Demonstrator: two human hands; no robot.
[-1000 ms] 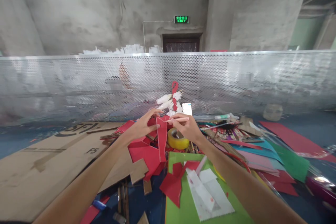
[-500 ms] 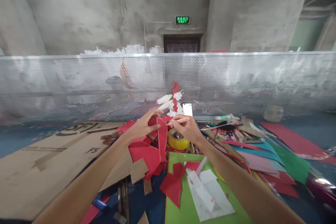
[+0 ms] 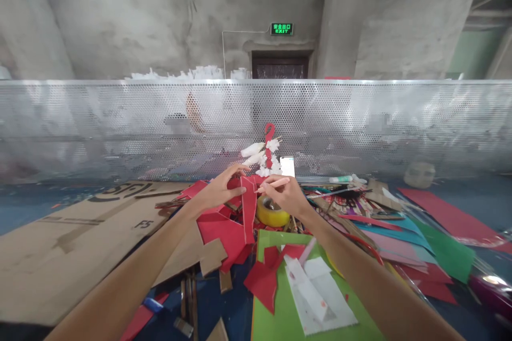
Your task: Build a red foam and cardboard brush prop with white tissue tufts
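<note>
Pinched upright in my left hand (image 3: pixel 226 187) is a piece of red paper (image 3: pixel 248 210) with pale edges, its long strip hanging down. My right hand (image 3: pixel 285 194) grips a slim, pale pink pen-like stick (image 3: pixel 276 183), whose tip is at or close to the right edge of the paper. Just below the right hand lies a roll of yellow tape (image 3: pixel 272 212). More red paper scraps (image 3: pixel 226 237) are under the left hand. Behind both hands stands a red hooked piece (image 3: pixel 269 144) with white flowers (image 3: pixel 272 164) around it.
A large cardboard sheet (image 3: pixel 100 224) spreads at left. In front, a green sheet (image 3: pixel 276 325) bears red scraps and white paper (image 3: pixel 312 298). Coloured paper (image 3: pixel 400 248) and clutter lie at right. A perforated metal panel (image 3: pixel 340 128) rises behind, with a phone (image 3: pixel 287 167) before it.
The view has shifted slightly, so the scene sits a little differently in the picture. Both hands keep nearly the same pose on the red paper and the stick.
</note>
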